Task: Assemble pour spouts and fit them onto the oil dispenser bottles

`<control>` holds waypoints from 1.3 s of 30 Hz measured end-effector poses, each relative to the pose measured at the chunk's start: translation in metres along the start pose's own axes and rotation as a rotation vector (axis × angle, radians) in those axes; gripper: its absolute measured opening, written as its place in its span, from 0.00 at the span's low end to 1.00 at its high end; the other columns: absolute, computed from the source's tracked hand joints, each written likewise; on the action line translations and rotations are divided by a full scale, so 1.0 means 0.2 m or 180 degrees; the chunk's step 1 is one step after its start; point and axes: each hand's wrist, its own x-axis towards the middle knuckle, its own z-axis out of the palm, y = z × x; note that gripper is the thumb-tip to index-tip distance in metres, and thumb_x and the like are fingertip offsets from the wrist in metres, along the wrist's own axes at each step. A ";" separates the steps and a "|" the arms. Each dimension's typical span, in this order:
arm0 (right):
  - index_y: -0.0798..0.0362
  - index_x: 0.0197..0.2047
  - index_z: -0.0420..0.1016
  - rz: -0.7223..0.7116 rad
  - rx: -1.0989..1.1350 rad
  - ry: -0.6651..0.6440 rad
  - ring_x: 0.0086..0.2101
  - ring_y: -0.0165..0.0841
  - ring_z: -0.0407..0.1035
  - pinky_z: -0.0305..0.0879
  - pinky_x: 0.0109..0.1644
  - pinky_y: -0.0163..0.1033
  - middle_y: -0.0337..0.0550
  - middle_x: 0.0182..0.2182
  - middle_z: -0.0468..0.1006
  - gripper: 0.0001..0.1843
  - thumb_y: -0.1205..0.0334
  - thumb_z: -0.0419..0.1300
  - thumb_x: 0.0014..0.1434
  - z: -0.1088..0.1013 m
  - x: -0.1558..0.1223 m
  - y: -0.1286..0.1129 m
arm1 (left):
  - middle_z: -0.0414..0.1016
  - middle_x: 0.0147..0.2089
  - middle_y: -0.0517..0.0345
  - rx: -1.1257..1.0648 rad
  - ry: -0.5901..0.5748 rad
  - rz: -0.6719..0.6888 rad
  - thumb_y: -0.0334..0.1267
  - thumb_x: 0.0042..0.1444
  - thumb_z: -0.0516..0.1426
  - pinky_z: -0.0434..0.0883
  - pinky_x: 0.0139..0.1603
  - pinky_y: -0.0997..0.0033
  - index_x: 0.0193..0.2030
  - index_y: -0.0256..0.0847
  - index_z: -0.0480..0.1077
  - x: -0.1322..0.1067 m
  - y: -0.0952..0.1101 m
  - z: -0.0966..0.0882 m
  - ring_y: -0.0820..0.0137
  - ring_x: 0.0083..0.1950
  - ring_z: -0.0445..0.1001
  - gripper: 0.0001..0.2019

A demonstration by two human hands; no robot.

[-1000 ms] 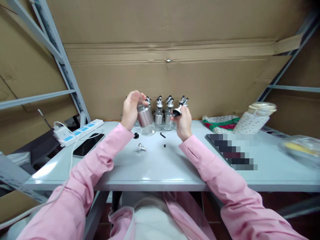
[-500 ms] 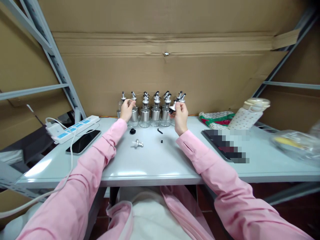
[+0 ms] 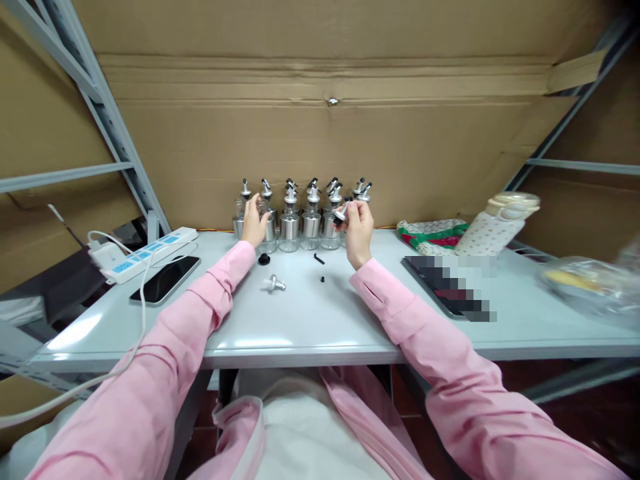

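Observation:
A row of small glass bottles (image 3: 310, 227) with steel bands and pourer spouts stands at the back of the grey table (image 3: 320, 320). My left hand (image 3: 253, 225) is curled round one bottle (image 3: 270, 230) that stands on the table at the left end of the row. My right hand (image 3: 358, 230) is raised just in front of the row's right end and pinches a steel pourer spout (image 3: 342, 213). A loose spout (image 3: 275, 285), a black cap (image 3: 264, 259) and two small black pieces (image 3: 319, 259) lie on the table between my hands.
A white power strip (image 3: 145, 253) with a cable and a dark phone (image 3: 165, 280) lie at the left. At the right are a blurred flat object (image 3: 450, 287), a red-green cloth (image 3: 435, 235), a dotted cream bottle (image 3: 497, 230) and a plastic bag (image 3: 590, 283). Cardboard backs the table.
My left hand lowered the bottle from mid-air onto the table at the left end of the row. My right hand stayed raised with the spout.

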 end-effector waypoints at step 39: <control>0.55 0.40 0.70 -0.2577 -0.2491 -0.2134 0.30 0.32 0.67 0.57 0.33 0.35 0.47 0.28 0.73 0.32 0.42 0.33 0.61 0.03 -0.22 -0.08 | 0.66 0.21 0.63 0.0783 -0.1614 0.1823 0.48 0.56 0.47 0.60 0.42 0.63 0.28 0.39 0.61 -0.40 0.49 -0.14 0.73 0.23 0.61 0.15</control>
